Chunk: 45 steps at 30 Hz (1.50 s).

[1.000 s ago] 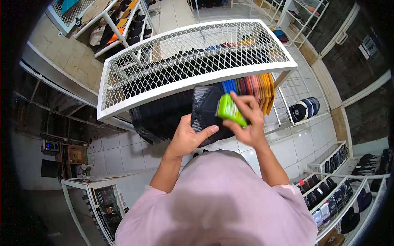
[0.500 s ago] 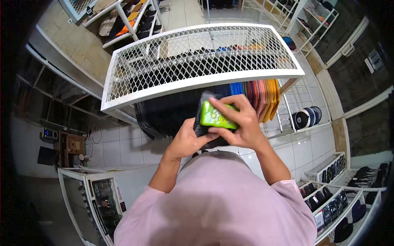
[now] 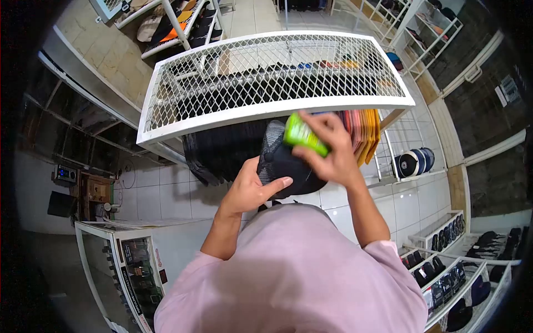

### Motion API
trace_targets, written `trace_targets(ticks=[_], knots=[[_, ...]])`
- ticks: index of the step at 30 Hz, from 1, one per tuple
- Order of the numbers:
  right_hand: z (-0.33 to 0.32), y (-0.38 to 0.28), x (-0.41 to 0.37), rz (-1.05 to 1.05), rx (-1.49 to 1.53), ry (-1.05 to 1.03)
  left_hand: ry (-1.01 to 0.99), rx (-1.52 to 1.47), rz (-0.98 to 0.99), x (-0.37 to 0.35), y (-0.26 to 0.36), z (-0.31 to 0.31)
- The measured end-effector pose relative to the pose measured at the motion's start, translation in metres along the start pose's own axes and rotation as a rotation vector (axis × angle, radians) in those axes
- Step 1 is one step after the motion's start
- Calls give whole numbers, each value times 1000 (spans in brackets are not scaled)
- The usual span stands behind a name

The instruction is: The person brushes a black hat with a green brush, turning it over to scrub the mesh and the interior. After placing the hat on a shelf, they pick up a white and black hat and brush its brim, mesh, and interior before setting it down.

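Observation:
My left hand [image 3: 248, 189] is closed on the edge of a black mesh-backed cap [image 3: 288, 170], its thumb lying across the dark cloth. The cap's grey mesh part [image 3: 272, 145] faces up at the left. In my right hand [image 3: 335, 154] is a bright green block with a pale pattern [image 3: 302, 135], pinched between thumb and fingers. It overlaps the cap's upper right in this view and is smeared by motion, so I cannot tell exactly what kind of thing it is. Both hands are in front of a hanging row of dark garments [image 3: 222, 150].
A white rack with a mesh top [image 3: 272, 105] stands just ahead, with yellow garments [image 3: 369, 130] at its right end. Caps [image 3: 413, 162] sit on a low rack at right. Shelves of small goods [image 3: 444, 286] are at lower right, a glass display case [image 3: 119, 272] at lower left.
My right hand has moved up and right with the green block, turning it to a slant and uncovering more of the cap. The left hand stays on the cap.

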State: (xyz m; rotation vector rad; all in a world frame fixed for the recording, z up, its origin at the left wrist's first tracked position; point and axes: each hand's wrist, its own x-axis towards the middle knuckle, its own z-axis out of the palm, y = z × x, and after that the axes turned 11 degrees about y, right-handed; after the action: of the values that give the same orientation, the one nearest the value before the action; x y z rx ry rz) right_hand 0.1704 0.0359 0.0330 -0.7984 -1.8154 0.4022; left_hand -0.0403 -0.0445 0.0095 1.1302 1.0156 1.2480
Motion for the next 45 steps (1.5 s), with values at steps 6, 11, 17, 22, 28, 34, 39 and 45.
trace_targets(ticks=[6, 11, 17, 22, 28, 34, 39, 45], knots=[[-3, 0, -15, 41, 29, 31, 65, -63, -19, -3, -2, -6], [-8, -29, -31, -188, -33, -71, 66, -7, 162, 0, -9, -8], [-4, -14, -24, -10, -79, 80, 16, -12, 82, 0, -5, -3], [10, -12, 2, -11, 22, 30, 17, 55, 74, -2, -3, -7], [24, -47, 12, -258, 51, -179, 145, -84, 139, -8, -2, -13], [36, -25, 29, -102, -7, -109, 119, -6, 112, -9, -3, -23], [46, -35, 28, -121, 49, -192, 201, 358, 225, -10, -24, -35], [41, -52, 19, -201, 23, -297, 184, 374, 281, -16, -17, -29]])
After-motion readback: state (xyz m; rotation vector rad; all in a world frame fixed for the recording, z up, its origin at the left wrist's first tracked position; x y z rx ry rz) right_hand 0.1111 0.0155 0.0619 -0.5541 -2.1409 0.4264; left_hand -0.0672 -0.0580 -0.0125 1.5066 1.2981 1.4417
